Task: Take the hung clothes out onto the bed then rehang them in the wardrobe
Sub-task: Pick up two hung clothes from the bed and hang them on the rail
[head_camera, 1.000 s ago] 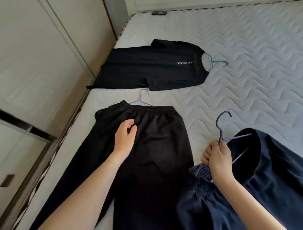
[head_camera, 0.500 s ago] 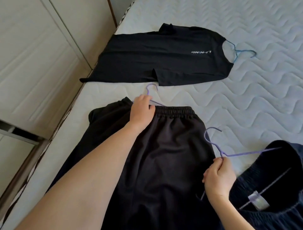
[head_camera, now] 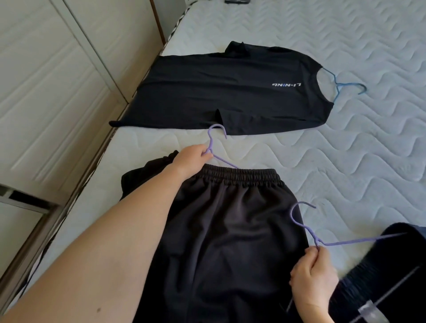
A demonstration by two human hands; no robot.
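Black trousers [head_camera: 230, 230] lie flat on the white quilted mattress [head_camera: 345, 149], waistband away from me. My left hand [head_camera: 192, 156] grips the neck of their purple hanger [head_camera: 216, 138], whose hook points toward the T-shirt. My right hand [head_camera: 313, 276] is closed on the neck of a second purple hanger [head_camera: 304, 221] that carries dark navy trousers [head_camera: 391, 288] at the lower right. Farther up the bed, a black T-shirt [head_camera: 230, 92] lies spread out on a blue hanger [head_camera: 348, 86].
Cream wardrobe doors [head_camera: 57, 92] run along the left side of the bed, with a dark gap [head_camera: 27, 198] where one door is slid aside. A small dark object [head_camera: 236, 1] lies at the mattress's far edge.
My left hand slid from the black trousers' waistband up to the purple hanger's neck and closed on it. My right hand kept hold of the second hanger. The view shifted slightly.
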